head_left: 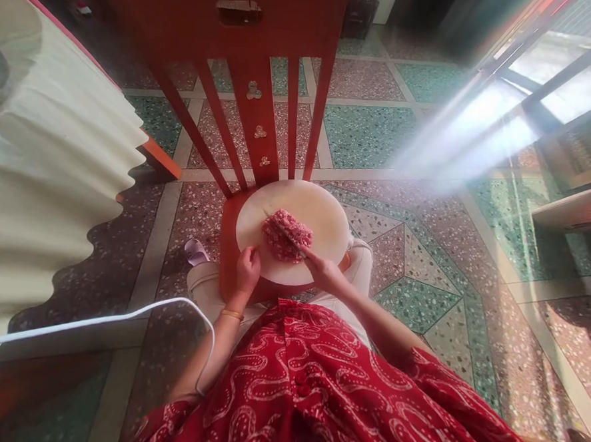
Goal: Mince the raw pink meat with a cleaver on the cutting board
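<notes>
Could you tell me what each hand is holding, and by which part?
The right hand holds a knife by its handle, blade across the minced meat. The left hand grips the cutting board at its near edge.

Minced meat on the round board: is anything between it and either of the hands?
Nothing visible. The right hand holds a knife whose blade lies across the minced meat. The left hand rests on the round board at its near edge, with only bare board between.
</notes>
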Demonstrator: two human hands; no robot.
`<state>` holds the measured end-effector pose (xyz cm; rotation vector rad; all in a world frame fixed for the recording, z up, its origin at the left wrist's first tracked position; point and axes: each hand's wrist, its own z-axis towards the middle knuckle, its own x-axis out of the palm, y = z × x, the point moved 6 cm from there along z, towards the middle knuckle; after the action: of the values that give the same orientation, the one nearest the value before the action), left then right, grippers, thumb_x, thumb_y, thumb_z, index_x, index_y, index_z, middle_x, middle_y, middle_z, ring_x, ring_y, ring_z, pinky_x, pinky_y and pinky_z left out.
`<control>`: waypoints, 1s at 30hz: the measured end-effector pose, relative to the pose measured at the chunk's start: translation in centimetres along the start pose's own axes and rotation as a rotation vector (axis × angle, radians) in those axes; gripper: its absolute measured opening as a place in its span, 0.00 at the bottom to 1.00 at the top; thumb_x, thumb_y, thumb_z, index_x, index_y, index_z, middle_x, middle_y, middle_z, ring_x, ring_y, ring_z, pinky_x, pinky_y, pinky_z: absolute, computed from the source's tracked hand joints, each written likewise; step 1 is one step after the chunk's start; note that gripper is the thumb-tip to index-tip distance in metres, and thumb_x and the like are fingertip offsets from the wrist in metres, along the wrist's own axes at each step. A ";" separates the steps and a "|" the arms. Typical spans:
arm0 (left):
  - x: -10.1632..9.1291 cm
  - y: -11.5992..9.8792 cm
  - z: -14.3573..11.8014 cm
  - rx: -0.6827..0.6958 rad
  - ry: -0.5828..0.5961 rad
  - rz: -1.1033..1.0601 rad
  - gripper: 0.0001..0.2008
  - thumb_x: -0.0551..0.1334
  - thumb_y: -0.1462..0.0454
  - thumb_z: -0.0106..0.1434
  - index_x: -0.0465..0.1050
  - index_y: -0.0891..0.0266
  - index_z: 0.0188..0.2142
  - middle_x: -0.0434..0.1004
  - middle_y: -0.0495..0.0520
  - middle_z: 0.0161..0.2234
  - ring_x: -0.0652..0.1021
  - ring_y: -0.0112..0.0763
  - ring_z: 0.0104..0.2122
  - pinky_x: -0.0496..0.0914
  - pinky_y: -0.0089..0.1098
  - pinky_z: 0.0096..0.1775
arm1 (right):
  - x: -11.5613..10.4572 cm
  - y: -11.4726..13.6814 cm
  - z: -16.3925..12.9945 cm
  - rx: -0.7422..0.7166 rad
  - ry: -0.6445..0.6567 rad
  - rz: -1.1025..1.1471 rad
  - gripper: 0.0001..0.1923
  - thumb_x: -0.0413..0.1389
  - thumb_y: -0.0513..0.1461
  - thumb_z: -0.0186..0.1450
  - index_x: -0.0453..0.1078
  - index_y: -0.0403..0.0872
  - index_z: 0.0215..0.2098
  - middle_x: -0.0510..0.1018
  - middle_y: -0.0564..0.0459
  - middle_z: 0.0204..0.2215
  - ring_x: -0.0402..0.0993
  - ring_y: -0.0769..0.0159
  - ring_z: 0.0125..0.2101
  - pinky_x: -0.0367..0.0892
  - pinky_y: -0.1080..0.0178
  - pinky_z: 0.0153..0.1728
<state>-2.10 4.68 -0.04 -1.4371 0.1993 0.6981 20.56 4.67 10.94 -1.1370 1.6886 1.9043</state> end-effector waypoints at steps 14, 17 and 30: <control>0.3 0.8 -0.9 0.083 0.000 -0.039 0.11 0.52 0.60 0.64 0.69 0.61 0.39 0.75 0.56 0.38 0.74 0.33 0.39 0.69 0.33 0.42 | -0.9 0.2 0.8 -0.064 -0.038 0.009 0.23 0.45 0.40 0.68 0.58 0.52 0.62 0.79 0.52 0.42 0.75 0.59 0.45 0.69 0.60 0.45; 0.2 1.0 -0.8 0.063 -0.022 -0.036 0.11 0.52 0.58 0.63 0.69 0.61 0.36 0.74 0.56 0.34 0.74 0.32 0.35 0.69 0.32 0.39 | -1.7 1.5 0.9 -0.146 -0.146 0.002 0.25 0.43 0.40 0.69 0.54 0.50 0.63 0.77 0.49 0.46 0.72 0.60 0.48 0.67 0.61 0.49; 0.3 1.0 -0.8 -0.014 -0.026 -0.112 0.10 0.52 0.59 0.63 0.69 0.61 0.37 0.74 0.54 0.35 0.74 0.31 0.35 0.68 0.30 0.38 | -2.2 1.0 0.8 -0.145 -0.173 0.115 0.25 0.43 0.41 0.68 0.56 0.47 0.63 0.72 0.48 0.52 0.72 0.62 0.48 0.67 0.60 0.49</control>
<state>-2.23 3.96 -1.16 -1.4400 0.0935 0.6270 20.95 5.72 13.17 -0.9118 1.5746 2.1583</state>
